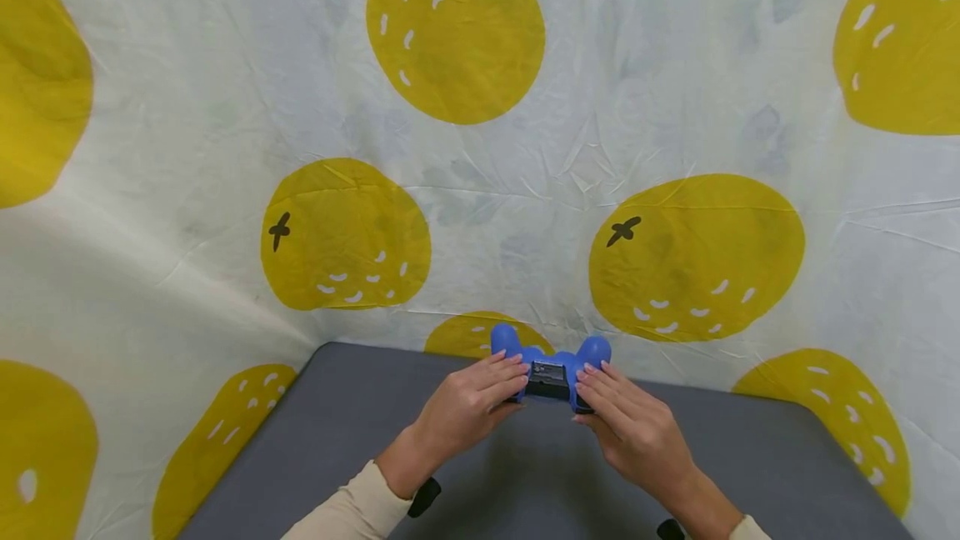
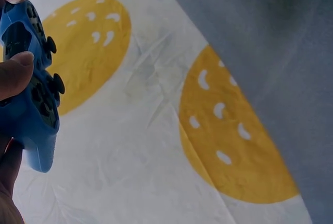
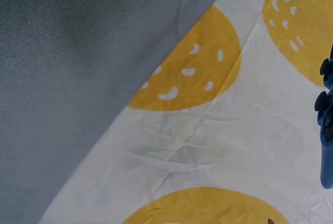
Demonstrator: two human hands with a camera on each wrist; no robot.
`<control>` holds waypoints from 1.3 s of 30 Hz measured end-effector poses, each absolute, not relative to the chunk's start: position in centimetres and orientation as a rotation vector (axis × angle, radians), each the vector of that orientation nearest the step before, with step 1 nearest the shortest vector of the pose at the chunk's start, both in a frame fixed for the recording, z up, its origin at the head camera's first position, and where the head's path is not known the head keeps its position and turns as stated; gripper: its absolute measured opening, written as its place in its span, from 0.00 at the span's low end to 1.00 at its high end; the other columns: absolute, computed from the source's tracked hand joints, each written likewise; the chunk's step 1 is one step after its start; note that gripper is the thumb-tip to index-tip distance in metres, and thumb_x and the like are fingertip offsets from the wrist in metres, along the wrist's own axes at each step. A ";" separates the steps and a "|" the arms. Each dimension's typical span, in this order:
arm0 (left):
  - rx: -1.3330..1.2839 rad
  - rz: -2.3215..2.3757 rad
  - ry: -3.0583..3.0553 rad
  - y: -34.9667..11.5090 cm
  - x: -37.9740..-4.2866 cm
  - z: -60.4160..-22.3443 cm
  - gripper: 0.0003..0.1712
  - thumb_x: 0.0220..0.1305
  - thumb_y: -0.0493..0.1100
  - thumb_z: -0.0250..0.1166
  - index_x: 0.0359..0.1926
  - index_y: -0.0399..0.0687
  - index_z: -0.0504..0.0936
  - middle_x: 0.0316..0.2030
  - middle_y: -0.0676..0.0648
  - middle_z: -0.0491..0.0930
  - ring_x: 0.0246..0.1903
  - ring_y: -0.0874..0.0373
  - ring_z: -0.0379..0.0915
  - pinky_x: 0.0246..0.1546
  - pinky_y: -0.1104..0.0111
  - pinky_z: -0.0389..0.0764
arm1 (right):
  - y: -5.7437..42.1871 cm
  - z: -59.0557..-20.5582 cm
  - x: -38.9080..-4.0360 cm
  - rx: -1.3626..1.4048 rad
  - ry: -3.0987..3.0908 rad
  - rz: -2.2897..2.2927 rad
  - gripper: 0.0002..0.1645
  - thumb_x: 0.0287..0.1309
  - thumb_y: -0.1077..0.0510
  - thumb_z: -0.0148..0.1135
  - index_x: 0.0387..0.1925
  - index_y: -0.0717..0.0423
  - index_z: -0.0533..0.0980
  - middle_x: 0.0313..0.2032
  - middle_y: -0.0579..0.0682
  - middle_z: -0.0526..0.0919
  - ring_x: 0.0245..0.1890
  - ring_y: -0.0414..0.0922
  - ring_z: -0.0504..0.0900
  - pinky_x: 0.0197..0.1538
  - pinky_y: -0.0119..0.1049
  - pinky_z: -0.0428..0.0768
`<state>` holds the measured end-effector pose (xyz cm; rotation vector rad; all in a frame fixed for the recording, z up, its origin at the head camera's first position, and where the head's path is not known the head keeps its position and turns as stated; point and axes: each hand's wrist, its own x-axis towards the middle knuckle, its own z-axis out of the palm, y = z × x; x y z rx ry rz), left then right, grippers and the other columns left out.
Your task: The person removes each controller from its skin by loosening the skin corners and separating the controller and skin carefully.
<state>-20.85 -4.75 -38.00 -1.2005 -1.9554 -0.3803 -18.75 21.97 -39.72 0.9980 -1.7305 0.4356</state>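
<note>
A blue game controller (image 1: 548,380) is held up between both hands above the grey surface, its handles pointing away from me and its underside with a dark middle section facing up. At its left end my left hand (image 1: 467,402) grips it, fingers laid over the upper side and thumb below. My right hand (image 1: 639,432) holds the other end in the same way. In the left wrist view, two black thumbsticks show on the controller (image 2: 39,146), with a thumb and fingers around it. Only a sliver of the controller (image 3: 327,161) enters the right wrist view; the right hand is out of sight there.
A grey padded table or mat (image 1: 360,407) spreads beneath the hands. Behind and beside it hangs a white cloth (image 1: 510,157) printed with large yellow fruit, rising from the grey surface's far edge. Dark bands (image 1: 425,497) sit at the wrists beside light sleeves.
</note>
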 end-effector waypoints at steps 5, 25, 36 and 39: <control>-1.200 -0.341 -1.937 -4.9 -20.9 -38.8 0.27 0.46 0.42 0.85 0.50 0.44 0.91 0.51 0.48 0.90 0.56 0.56 0.87 0.63 0.64 0.81 | 22.0 -40.5 -18.9 1.012 -1.707 0.378 0.27 0.77 0.45 0.57 0.45 0.64 0.89 0.43 0.61 0.92 0.65 0.41 0.82 0.73 0.28 0.70; -1.203 -0.256 -1.940 -4.7 -22.1 -40.9 0.27 0.48 0.45 0.85 0.52 0.45 0.91 0.52 0.49 0.90 0.56 0.56 0.87 0.63 0.65 0.81 | 22.1 -41.8 -19.5 0.990 -1.787 0.264 0.30 0.80 0.44 0.50 0.43 0.63 0.89 0.41 0.59 0.93 0.40 0.56 0.93 0.73 0.30 0.68; -1.198 -0.190 -1.904 -4.5 -23.5 -42.4 0.28 0.45 0.45 0.86 0.50 0.45 0.91 0.51 0.49 0.91 0.55 0.56 0.87 0.61 0.65 0.83 | 22.5 -43.0 -20.6 0.982 -1.863 0.247 0.33 0.80 0.42 0.47 0.42 0.63 0.89 0.42 0.58 0.93 0.42 0.56 0.93 0.59 0.41 0.83; -1.198 -0.183 -1.897 -4.6 -23.9 -42.7 0.29 0.44 0.45 0.87 0.50 0.44 0.91 0.51 0.49 0.91 0.54 0.56 0.88 0.61 0.65 0.83 | 22.4 -43.3 -20.9 0.985 -1.874 0.245 0.34 0.81 0.42 0.45 0.42 0.63 0.89 0.42 0.58 0.93 0.42 0.56 0.93 0.52 0.45 0.86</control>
